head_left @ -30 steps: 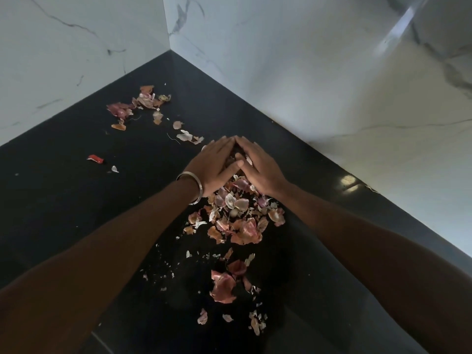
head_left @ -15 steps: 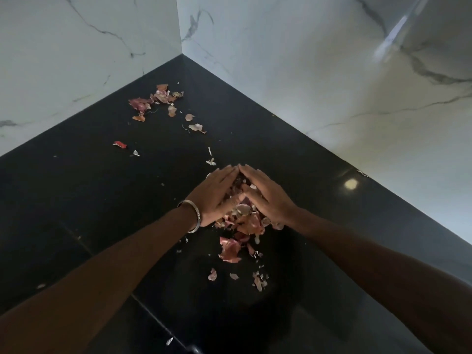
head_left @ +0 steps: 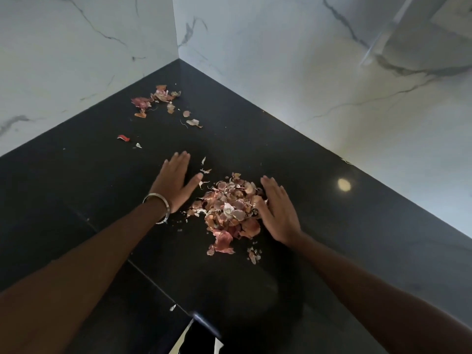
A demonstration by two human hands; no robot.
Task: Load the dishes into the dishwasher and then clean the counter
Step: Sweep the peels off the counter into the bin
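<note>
Black polished stone forms the worktop (head_left: pixel 319 175), glossy enough to mirror a round light, and it meets white grey-veined marble walls (head_left: pixel 281 72) in a corner. Half a second ago both hands met fingertip to fingertip over the peelings; now they have drawn apart, uncovering a heaped pile of peelings (head_left: pixel 229 210). These are thin, papery, curled flakes in pink, tan and white. The left hand (head_left: pixel 173 185) lies flat on the stone, fingers straight and spread, holding nothing, just left of the pile; a smooth metal bangle (head_left: pixel 159 208) circles its wrist. The right hand (head_left: pixel 278 213) is flat too, fingers straight and together, their inner edge touching the pile's right side. Beyond the left fingers, toward the corner, scattered peelings (head_left: pixel 155 98) remain, with a small red scrap (head_left: pixel 123 137) nearer.
</note>
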